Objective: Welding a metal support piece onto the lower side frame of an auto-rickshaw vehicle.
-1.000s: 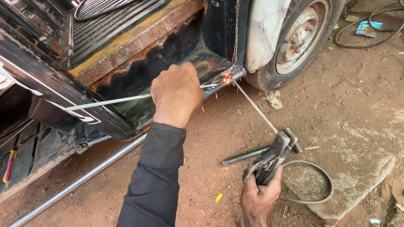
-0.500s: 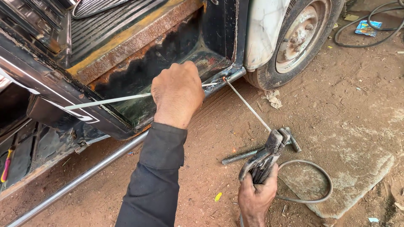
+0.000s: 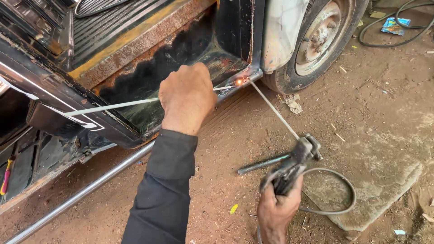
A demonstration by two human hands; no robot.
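My left hand (image 3: 187, 97) is closed around a thin white rod (image 3: 113, 106) that runs along the rusty door sill (image 3: 135, 45) of a vehicle. My right hand (image 3: 276, 212) grips a black welding electrode holder (image 3: 291, 165) low at the right. Its long electrode (image 3: 273, 110) slants up to the sill's corner, where a small orange glow (image 3: 238, 82) shows at the tip. The white rod's end lies right beside that glow. A dark sleeve covers my left forearm.
A wheel (image 3: 318, 38) stands just right of the sill. A grey cable (image 3: 332, 194) loops from the holder over a flat stone slab (image 3: 384, 190). A metal pipe (image 3: 81, 194) lies on the dirt under the vehicle. A dark hose (image 3: 398, 34) and a blue wrapper lie at top right.
The electrode tip has come back onto the sill corner and glows again; half a second ago there was no glow. My left hand has stayed on the white rod.
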